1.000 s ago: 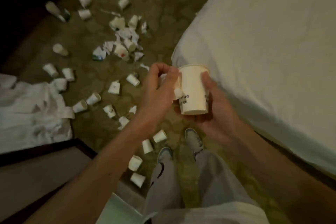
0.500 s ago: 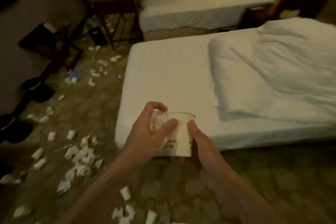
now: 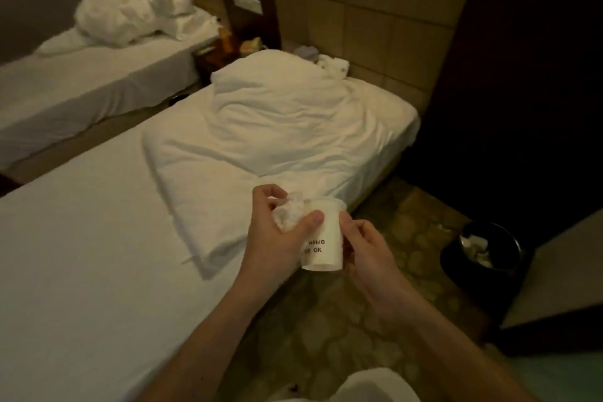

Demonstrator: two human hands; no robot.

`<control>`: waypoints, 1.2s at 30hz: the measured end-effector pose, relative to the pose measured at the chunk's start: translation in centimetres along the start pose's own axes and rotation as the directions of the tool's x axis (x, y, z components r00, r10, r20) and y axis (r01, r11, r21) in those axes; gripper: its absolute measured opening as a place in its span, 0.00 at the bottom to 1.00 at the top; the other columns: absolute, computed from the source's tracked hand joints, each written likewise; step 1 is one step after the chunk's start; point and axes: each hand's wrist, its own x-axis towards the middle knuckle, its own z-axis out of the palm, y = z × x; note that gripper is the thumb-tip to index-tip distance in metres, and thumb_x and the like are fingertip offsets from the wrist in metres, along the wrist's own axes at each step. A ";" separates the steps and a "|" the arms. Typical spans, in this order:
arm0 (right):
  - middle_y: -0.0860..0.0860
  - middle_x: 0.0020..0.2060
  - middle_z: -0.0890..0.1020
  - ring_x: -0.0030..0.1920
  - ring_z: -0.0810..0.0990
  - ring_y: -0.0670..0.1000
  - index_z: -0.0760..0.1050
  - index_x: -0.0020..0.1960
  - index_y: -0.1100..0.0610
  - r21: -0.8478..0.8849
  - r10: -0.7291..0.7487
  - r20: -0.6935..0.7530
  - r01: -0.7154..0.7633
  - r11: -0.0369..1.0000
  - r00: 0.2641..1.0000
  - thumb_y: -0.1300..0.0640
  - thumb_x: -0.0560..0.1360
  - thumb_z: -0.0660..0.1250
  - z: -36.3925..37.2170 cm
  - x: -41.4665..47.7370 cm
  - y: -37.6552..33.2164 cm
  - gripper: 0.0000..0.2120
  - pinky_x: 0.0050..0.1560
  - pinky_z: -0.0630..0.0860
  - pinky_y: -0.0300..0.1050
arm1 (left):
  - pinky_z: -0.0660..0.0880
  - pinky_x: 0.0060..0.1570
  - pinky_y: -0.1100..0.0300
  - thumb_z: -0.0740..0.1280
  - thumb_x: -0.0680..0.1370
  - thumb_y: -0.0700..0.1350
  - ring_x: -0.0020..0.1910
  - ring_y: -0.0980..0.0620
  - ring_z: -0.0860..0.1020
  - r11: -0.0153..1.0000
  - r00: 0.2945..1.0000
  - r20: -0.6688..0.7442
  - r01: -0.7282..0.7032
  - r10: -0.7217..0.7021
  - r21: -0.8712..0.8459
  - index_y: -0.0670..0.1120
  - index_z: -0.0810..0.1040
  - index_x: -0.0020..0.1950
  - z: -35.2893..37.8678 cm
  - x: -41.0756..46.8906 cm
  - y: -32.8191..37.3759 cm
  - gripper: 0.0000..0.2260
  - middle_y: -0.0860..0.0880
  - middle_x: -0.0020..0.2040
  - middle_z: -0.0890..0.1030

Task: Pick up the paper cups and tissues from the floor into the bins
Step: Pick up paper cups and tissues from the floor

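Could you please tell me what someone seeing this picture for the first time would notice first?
At centre, the left hand grips a crumpled tissue at the rim of a white cup that the right hand holds. Next comes the black bin on the floor at right, with white scraps in it. Behind the hands, a rumpled duvet lies on the bed.
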 end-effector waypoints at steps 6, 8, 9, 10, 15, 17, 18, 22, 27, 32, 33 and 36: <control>0.53 0.42 0.83 0.35 0.84 0.45 0.73 0.49 0.58 -0.001 -0.040 -0.199 0.041 0.999 0.979 0.46 0.77 0.64 -8.6 6.8 -1.8 0.14 0.30 0.78 0.38 | 0.82 0.36 0.57 0.76 0.61 0.61 0.43 0.60 0.82 0.990 0.983 0.118 0.135 -0.140 0.046 0.63 0.65 0.50 11.4 7.5 -3.0 0.25 0.56 0.50 0.77; 0.53 0.45 0.84 0.38 0.85 0.46 0.72 0.52 0.57 0.015 -0.017 -0.225 0.020 1.000 0.974 0.48 0.77 0.66 -10.7 9.0 -2.1 0.12 0.32 0.78 0.38 | 0.81 0.35 0.61 0.76 0.61 0.62 0.43 0.63 0.81 0.988 0.970 0.192 0.137 -0.148 0.073 0.63 0.65 0.49 14.3 10.4 -4.4 0.24 0.59 0.48 0.77; 0.52 0.47 0.83 0.40 0.85 0.46 0.71 0.54 0.55 0.026 -0.009 -0.239 0.015 1.000 0.971 0.49 0.76 0.67 -11.7 10.1 -2.3 0.13 0.34 0.79 0.38 | 0.79 0.34 0.65 0.76 0.63 0.60 0.42 0.63 0.80 0.988 0.960 0.238 0.127 -0.145 0.089 0.62 0.66 0.48 15.8 12.1 -5.1 0.22 0.60 0.46 0.77; 0.52 0.48 0.83 0.42 0.85 0.46 0.70 0.56 0.53 0.042 -0.006 -0.256 0.017 0.999 0.967 0.49 0.75 0.69 -12.6 11.4 -2.5 0.14 0.35 0.79 0.39 | 0.77 0.33 0.68 0.77 0.66 0.57 0.39 0.64 0.80 0.989 0.947 0.291 0.108 -0.134 0.104 0.60 0.66 0.47 17.3 13.9 -5.7 0.21 0.61 0.43 0.77; 0.52 0.54 0.82 0.51 0.84 0.52 0.68 0.62 0.49 0.208 0.096 -0.418 -0.008 0.978 0.904 0.48 0.74 0.70 -16.0 18.2 -4.7 0.20 0.42 0.81 0.44 | 0.71 0.31 0.70 0.74 0.74 0.53 0.34 0.64 0.74 0.988 0.838 0.533 0.042 -0.115 0.147 0.50 0.68 0.44 25.1 22.5 -7.8 0.16 0.61 0.36 0.76; 0.54 0.53 0.83 0.51 0.83 0.54 0.70 0.62 0.50 0.310 0.159 -0.461 -0.010 0.951 0.873 0.48 0.74 0.70 -16.8 20.8 -5.4 0.19 0.42 0.79 0.44 | 0.72 0.31 0.70 0.72 0.75 0.53 0.35 0.63 0.75 0.983 0.809 0.568 0.060 -0.151 0.175 0.49 0.69 0.45 27.7 25.1 -8.7 0.14 0.59 0.38 0.77; 0.54 0.52 0.83 0.50 0.84 0.54 0.71 0.61 0.50 0.350 0.181 -0.485 0.000 0.937 0.855 0.47 0.74 0.70 -17.2 22.0 -5.9 0.19 0.41 0.79 0.44 | 0.72 0.32 0.69 0.71 0.76 0.54 0.36 0.62 0.76 0.979 0.796 0.581 0.063 -0.168 0.196 0.49 0.70 0.45 29.1 26.3 -9.0 0.13 0.57 0.40 0.78; 0.57 0.53 0.83 0.52 0.83 0.58 0.72 0.60 0.54 0.513 0.288 -0.587 0.074 0.855 0.756 0.47 0.70 0.73 -19.5 25.2 -7.3 0.22 0.46 0.79 0.50 | 0.74 0.36 0.61 0.68 0.79 0.51 0.42 0.53 0.77 0.932 0.627 0.690 0.226 -0.361 0.283 0.45 0.70 0.49 34.6 30.2 -9.3 0.11 0.49 0.44 0.77; 0.60 0.51 0.84 0.49 0.83 0.59 0.73 0.61 0.57 0.667 0.410 -0.656 0.233 0.707 0.634 0.52 0.71 0.73 -23.9 27.5 -7.2 0.22 0.46 0.80 0.52 | 0.71 0.43 0.56 0.58 0.80 0.46 0.47 0.47 0.72 0.839 0.334 0.789 0.385 -0.515 0.384 0.44 0.69 0.51 41.6 32.3 -10.2 0.06 0.43 0.48 0.72; 0.60 0.49 0.85 0.45 0.83 0.56 0.75 0.62 0.59 0.733 0.496 -0.656 0.324 0.598 0.568 0.55 0.74 0.71 -30.1 30.1 -6.2 0.19 0.40 0.78 0.47 | 0.70 0.48 0.52 0.57 0.80 0.38 0.48 0.45 0.70 0.806 0.170 0.803 0.302 -0.572 0.510 0.43 0.66 0.53 50.0 32.9 -11.9 0.03 0.42 0.50 0.69; 0.60 0.49 0.85 0.44 0.84 0.55 0.75 0.62 0.59 0.740 0.505 -0.651 0.324 0.589 0.567 0.54 0.74 0.71 -31.6 30.7 -5.9 0.19 0.40 0.78 0.46 | 0.70 0.48 0.50 0.58 0.80 0.39 0.49 0.45 0.70 0.796 0.151 0.794 0.284 -0.588 0.535 0.43 0.66 0.53 51.9 33.0 -12.5 0.03 0.42 0.51 0.69; 0.56 0.51 0.85 0.47 0.86 0.54 0.75 0.64 0.58 0.762 0.533 -0.632 0.326 0.559 0.563 0.53 0.70 0.73 -36.2 32.4 -5.3 0.24 0.42 0.80 0.45 | 0.73 0.47 0.49 0.63 0.80 0.39 0.50 0.43 0.75 0.737 0.091 0.743 0.255 -0.663 0.626 0.44 0.69 0.58 57.5 33.4 -14.6 0.08 0.40 0.54 0.75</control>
